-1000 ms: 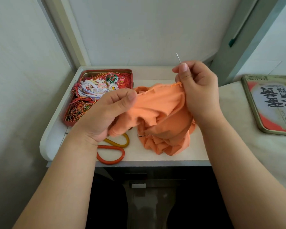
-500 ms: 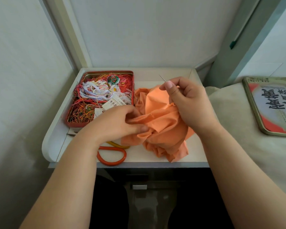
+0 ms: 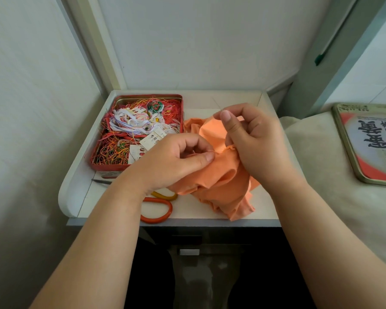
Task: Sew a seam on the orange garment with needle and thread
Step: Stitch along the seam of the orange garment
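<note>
- Orange garment [image 3: 221,175] lies bunched on the white table [image 3: 201,210], at centre-right, between both hands; its lower fold reaches nearly to the front edge of the table.
- Left hand [image 3: 172,161] rests on the left part of the garment, fingers curled, thumb and forefinger pinching a fold of cloth near the middle.
- Right hand [image 3: 252,141] is on the right side of the garment, w/ fingers curled; thumb and forefinger are pressed together at the top, above the cloth edge.
- Needle [image 3: 216,103] shows only as a very thin faint line near the right thumb tip; cannot tell for sure if the pinch holds it. Thread is too fine to see.
- Red tin [image 3: 181,112] stands at the back-left of the table, just beside the garment, full of tangled threads, mostly red and orange, some white and green, plus small cards.
- Scissors w/ orange and yellow handles [image 3: 158,210] lie at the front of the table, partly under the left wrist.
- A tin lid w/ printed characters [image 3: 370,141] lies well apart at the right, on a pale cloth surface.
</note>
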`<control>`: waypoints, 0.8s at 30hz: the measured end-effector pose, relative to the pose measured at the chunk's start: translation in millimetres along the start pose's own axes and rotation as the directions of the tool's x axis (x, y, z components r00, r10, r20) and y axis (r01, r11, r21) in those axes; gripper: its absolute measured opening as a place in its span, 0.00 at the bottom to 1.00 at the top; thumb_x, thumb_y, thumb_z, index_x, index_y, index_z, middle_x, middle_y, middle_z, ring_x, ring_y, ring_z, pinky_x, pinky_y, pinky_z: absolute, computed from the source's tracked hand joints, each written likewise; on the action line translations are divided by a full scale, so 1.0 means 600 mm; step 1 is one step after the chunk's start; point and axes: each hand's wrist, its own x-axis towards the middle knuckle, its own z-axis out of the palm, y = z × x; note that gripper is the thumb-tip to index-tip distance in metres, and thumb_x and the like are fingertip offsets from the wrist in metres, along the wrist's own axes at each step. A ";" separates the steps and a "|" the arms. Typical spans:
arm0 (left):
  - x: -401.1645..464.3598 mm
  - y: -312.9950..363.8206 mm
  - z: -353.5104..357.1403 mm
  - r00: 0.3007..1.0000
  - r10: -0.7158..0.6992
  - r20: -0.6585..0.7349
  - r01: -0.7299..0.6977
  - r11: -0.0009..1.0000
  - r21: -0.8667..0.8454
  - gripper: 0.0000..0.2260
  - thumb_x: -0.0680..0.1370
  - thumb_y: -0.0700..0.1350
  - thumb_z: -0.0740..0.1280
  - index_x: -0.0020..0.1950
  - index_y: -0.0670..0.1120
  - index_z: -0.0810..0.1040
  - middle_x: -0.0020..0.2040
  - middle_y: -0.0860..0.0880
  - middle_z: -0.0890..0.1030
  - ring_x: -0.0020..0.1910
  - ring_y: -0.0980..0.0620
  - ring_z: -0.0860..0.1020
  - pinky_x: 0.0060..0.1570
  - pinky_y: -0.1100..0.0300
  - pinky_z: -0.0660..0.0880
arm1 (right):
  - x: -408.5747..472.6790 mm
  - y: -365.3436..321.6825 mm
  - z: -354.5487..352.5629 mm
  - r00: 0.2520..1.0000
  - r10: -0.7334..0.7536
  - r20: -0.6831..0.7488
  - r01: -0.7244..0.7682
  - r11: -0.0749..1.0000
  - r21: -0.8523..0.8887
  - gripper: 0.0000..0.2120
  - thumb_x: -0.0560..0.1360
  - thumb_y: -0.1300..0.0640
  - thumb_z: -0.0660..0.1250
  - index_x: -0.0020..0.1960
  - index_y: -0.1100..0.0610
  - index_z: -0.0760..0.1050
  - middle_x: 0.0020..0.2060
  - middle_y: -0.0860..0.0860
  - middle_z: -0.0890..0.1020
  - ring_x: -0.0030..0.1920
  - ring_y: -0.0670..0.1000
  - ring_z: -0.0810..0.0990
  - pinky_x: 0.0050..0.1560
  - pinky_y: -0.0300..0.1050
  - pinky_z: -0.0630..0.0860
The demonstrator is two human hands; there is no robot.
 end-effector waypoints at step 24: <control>-0.003 0.019 0.004 0.908 0.144 -0.392 -0.087 0.983 0.159 0.05 0.71 0.42 0.75 0.44 0.49 0.82 0.41 0.54 0.83 0.41 0.55 0.79 0.41 0.67 0.74 | -0.016 -0.025 -0.037 0.922 0.214 0.324 -0.204 0.977 -0.063 0.07 0.73 0.53 0.72 0.40 0.56 0.82 0.39 0.54 0.84 0.39 0.52 0.81 0.46 0.52 0.79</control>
